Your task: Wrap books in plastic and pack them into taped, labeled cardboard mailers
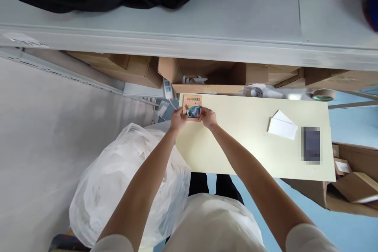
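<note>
Left hand [178, 119], right hand [209, 118] pinching opposite sides of rainbow-bordered glossy card [193, 111] over pink printed sheet [193, 99]. Likely positioning step; next move calls for even grip.

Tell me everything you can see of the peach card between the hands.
The peach card is rectangular and looks like paper, with greenish lettering near its top and a blue, rainbow-edged picture below, printed or separate unclear. It is over the table's left end, the left hand and right hand gripping opposite sides.
</note>
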`<state>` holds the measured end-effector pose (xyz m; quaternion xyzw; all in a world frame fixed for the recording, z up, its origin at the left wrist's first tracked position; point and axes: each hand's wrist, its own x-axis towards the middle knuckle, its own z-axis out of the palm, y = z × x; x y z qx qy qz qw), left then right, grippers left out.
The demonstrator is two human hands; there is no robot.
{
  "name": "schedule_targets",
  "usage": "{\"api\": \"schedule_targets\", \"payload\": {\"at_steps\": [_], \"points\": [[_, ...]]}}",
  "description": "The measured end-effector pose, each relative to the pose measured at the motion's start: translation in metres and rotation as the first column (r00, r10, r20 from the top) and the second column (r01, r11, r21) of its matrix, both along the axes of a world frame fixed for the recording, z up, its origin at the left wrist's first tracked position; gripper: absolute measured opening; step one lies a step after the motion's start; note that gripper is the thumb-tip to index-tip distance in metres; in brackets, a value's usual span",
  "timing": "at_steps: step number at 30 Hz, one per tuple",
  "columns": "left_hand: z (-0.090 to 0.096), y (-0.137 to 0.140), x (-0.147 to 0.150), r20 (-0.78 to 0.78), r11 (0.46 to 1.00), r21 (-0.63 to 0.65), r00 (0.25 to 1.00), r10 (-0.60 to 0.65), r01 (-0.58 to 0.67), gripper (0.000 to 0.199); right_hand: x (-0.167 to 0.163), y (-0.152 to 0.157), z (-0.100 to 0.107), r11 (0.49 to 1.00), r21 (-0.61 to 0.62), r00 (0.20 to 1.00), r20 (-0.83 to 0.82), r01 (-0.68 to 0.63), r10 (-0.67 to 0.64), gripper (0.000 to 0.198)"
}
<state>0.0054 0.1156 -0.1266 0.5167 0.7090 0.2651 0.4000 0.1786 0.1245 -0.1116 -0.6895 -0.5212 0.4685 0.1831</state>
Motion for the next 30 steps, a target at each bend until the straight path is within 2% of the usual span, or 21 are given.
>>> {"api": "schedule_targets", "payload": {"at_steps": [4, 10, 13, 18, 20, 22, 25, 28, 30], "points": [[0.003, 0.0, -0.003, -0.12, 0.998, 0.033, 0.991, -0.052, 0.056, 0.035, -0.001, -0.002, 0.004, 0.998, 0.032, 0.992, 0.112, -0.063, 0.059, 0.029], [0.009, -0.007, -0.003, -0.145, 0.995, 0.016, 0.985, -0.096, 0.099, 0.014, 0.008, -0.009, 0.007, 0.998, -0.037, 0.992, 0.119, 0.05, -0.045, 0.053], [0.019, -0.014, -0.001, -0.155, 0.996, 0.016, 0.984, -0.083, 0.086, 0.011, 0.019, -0.027, 0.015, 0.988, -0.076, 0.991, 0.021, 0.136, -0.135, 0.056], [0.05, -0.034, 0.015, -0.187, 0.993, 0.103, 0.981, -0.046, 0.066, 0.032, 0.062, -0.091, 0.047, 0.959, -0.109, 0.914, -0.293, 0.261, -0.282, 0.055], [0.068, -0.039, 0.031, -0.135, 0.979, 0.153, 0.985, -0.111, 0.132, 0.035, 0.093, -0.117, 0.066, 0.96, -0.091, 0.891, -0.356, 0.266, -0.281, 0.051], [0.092, -0.042, 0.053, -0.01, 0.955, 0.165, 0.968, -0.25, 0.248, 0.033, 0.133, -0.132, 0.09, 0.963, -0.054, 0.896, -0.356, 0.263, -0.265, 0.045], [0.14, -0.042, 0.098, 0.21, 0.89, 0.182, 0.868, -0.45, 0.418, 0.032, 0.205, -0.129, 0.138, 0.952, 0.106, 0.921, -0.306, 0.286, -0.243, 0.046], [0.197, -0.033, 0.153, 0.295, 0.83, 0.282, 0.78, -0.552, 0.48, 0.032, 0.274, -0.099, 0.197, 0.872, 0.338, 0.928, -0.237, 0.355, -0.286, 0.05], [0.235, -0.016, 0.193, 0.301, 0.82, 0.359, 0.776, -0.555, 0.447, 0.036, 0.308, -0.068, 0.235, 0.781, 0.493, 0.923, -0.201, 0.384, -0.328, 0.053]]}}
